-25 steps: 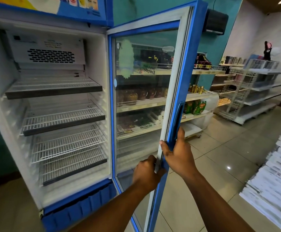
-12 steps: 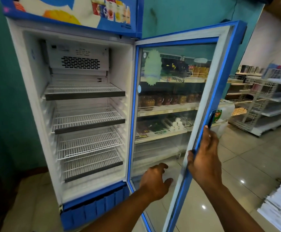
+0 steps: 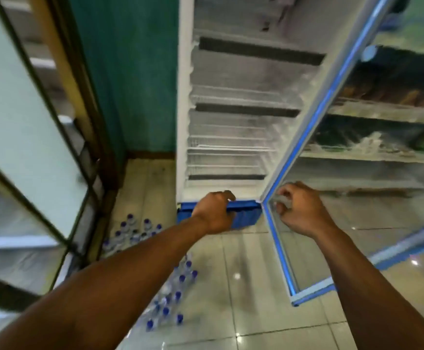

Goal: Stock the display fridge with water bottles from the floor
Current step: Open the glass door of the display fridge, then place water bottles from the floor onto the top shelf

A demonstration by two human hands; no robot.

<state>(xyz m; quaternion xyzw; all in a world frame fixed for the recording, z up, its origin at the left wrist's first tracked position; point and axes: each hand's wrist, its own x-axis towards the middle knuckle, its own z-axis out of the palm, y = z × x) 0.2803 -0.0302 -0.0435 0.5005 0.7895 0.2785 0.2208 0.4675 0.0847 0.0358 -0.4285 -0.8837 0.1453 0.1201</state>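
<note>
The left hand [image 3: 214, 213] is held out in front of the blue bottom of the fridge [image 3: 183, 97], with its fingers curled in and nothing seen in them. The right hand [image 3: 303, 210] is held by the open glass door [image 3: 315, 117], fingers bent, but it is too blurry for a grip to be told. The water bottles [image 3: 132, 231] are stood on the floor [image 3: 243, 311], left of the fridge.
</note>
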